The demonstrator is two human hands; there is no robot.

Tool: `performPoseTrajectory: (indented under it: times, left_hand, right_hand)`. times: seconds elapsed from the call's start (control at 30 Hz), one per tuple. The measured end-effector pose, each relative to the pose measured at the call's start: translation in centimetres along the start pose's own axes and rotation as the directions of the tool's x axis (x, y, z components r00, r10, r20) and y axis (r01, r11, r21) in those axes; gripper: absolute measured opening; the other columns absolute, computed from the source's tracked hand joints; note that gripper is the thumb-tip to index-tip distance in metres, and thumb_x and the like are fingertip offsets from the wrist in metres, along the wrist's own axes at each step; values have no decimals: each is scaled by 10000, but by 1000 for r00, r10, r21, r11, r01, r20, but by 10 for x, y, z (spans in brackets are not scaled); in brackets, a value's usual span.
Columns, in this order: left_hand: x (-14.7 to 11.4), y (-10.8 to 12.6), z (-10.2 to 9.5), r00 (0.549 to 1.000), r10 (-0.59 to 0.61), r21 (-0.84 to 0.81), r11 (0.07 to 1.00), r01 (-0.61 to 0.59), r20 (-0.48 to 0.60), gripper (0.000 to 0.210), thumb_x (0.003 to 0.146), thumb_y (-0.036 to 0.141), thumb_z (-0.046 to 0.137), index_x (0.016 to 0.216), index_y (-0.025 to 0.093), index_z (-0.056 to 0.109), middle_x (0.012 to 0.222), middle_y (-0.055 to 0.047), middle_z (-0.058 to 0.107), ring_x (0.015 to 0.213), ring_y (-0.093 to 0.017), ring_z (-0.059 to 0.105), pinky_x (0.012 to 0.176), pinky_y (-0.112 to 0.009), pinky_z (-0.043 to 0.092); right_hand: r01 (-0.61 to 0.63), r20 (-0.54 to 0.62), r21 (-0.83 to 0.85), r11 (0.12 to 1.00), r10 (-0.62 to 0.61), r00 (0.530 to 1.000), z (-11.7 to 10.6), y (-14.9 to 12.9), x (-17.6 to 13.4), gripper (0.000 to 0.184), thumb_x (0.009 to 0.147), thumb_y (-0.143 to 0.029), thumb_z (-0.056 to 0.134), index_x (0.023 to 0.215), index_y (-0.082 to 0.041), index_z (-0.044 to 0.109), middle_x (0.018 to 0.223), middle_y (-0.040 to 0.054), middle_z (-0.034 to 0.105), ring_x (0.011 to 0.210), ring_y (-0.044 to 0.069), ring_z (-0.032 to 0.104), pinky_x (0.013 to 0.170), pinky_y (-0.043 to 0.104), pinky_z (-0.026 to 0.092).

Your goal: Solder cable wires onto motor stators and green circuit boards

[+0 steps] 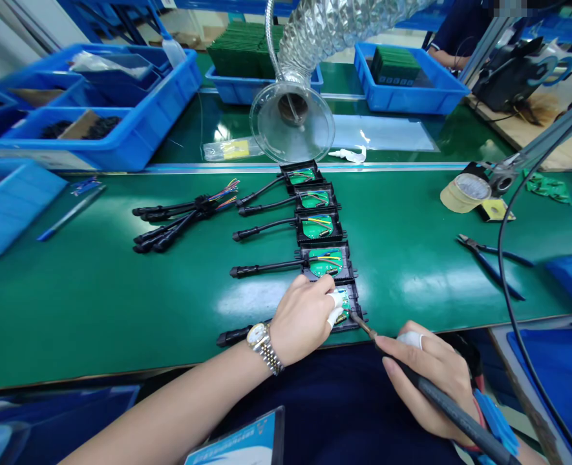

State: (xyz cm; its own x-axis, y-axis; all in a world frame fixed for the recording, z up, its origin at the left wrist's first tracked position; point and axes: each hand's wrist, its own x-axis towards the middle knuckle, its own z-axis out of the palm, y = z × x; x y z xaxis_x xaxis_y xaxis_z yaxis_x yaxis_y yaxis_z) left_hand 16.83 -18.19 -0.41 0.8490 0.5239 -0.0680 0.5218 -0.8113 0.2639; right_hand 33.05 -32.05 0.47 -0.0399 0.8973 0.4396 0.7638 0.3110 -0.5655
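My right hand point(426, 374) is closed around a soldering iron point(441, 400), with a white finger cot on one finger. The iron's tip touches or nearly touches the nearest green circuit board point(344, 298), which lies in a black plastic housing point(356, 307). My left hand point(305, 316), also with white-wrapped fingertips, is closed over that same board; what its fingers pinch is hidden. A black cable point(237, 336) runs out from under this hand to the left. Beyond it, several similar housings point(327, 258) with wired boards and black cables stand in a column.
A bundle of black cables point(183, 219) lies left of the column. Over the back edge hangs a clear fume hood point(293, 123). Pliers point(494, 261) and a lamp-like arm's yellowish cup point(465, 192) are at right. Blue bins point(406, 97) line the back; a co-worker's arm point(448, 59) shows behind.
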Motion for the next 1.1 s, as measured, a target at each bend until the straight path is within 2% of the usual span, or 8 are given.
performPoseTrajectory:
  times: [0.3, 0.47, 0.67, 0.83, 1.1]
  left_hand:
    - [0, 0, -1, 1000, 1, -7, 1000, -1, 4, 175, 820, 200, 494, 726, 164, 637, 892, -24, 577, 670, -135, 488, 660, -325, 315]
    - [1, 0, -1, 1000, -7, -10, 1000, 7, 10, 169, 815, 191, 493, 738, 167, 642, 896, -23, 577, 668, -134, 485, 661, -325, 312]
    - [0, 0, 0, 1000, -2, -4, 1000, 2, 6, 171, 818, 201, 494, 729, 169, 636, 890, -19, 572, 671, -137, 482, 663, -325, 309]
    - [0, 1, -2, 1000, -9, -8, 1000, 9, 7, 185, 828, 213, 488, 728, 172, 639, 892, -19, 574, 664, -137, 477, 663, -325, 313]
    - [1, 1, -2, 1000, -16, 3, 1000, 16, 15, 168, 801, 172, 498, 710, 153, 638, 900, -21, 583, 656, -137, 476, 664, -327, 326]
  right_hand:
    - [103, 41, -78, 992, -100, 994, 0, -1, -1, 306, 767, -89, 512, 1055, -159, 587, 622, 17, 549, 640, 141, 568, 672, 317, 518]
    - [57, 21, -55, 997, -56, 998, -2, -1, 1, 277, 771, -86, 521, 1025, -164, 600, 642, 25, 560, 651, 140, 564, 612, 285, 504]
    - [57, 6, -59, 997, -57, 998, 1, 1, -2, 282, 764, -82, 535, 1030, -156, 595, 671, 34, 574, 715, 159, 583, 625, 288, 501]
    - [64, 32, -35, 997, -63, 997, 2, 2, -3, 288, 759, -77, 541, 1036, -139, 591, 668, 35, 569, 666, 147, 568, 652, 308, 503]
    - [31, -3, -22, 999, -31, 1000, -15, -6, 5, 259, 773, -84, 507, 994, -169, 610, 652, 30, 563, 628, 127, 551, 555, 254, 489]
